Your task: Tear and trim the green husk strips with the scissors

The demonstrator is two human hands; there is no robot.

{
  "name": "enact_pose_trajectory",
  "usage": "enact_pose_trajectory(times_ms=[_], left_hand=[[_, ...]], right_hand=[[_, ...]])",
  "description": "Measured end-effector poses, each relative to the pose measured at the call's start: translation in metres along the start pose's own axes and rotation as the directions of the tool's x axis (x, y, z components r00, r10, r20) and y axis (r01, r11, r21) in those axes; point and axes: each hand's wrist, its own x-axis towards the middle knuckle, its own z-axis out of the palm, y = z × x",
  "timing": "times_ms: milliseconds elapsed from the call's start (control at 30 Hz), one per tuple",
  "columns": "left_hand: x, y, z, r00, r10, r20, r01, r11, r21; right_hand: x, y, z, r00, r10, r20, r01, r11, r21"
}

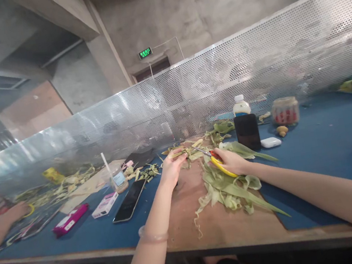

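My right hand (231, 162) grips a pair of scissors (220, 166) with yellow and orange handles, their metal blades pointing left toward my left hand. My left hand (171, 168) is closed on a pale yellow-green strip of husk (182, 152) near the blade tips. More cut husk pieces (195, 152) lie around and beyond my fingers. Below my right hand, a heap of green husk leaves (227, 188) spreads over a brown board (189, 218). Parts of the strip in my left hand are hidden by the fingers.
Left on the blue table stand a phone (129, 201), a pink-white box (105, 204), a drink cup (117, 178) and a magenta pack (70, 220). Behind my right hand are a dark upright device (247, 132), a bottle (240, 105) and a jar (285, 111). A co-worker's hands (14, 215) work far left.
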Motion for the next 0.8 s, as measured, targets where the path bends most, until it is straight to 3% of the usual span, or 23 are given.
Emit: enact_pose_trajectory(times_ms=[800], left_hand=[[0.0045, -0.0012, -0.0056, 0.999, 0.035, 0.003, -0.035, 0.998, -0.057]], right_hand=[[0.0001, 0.0024, 0.0013, 0.996, -0.092, -0.016, 0.091, 0.994, -0.059]])
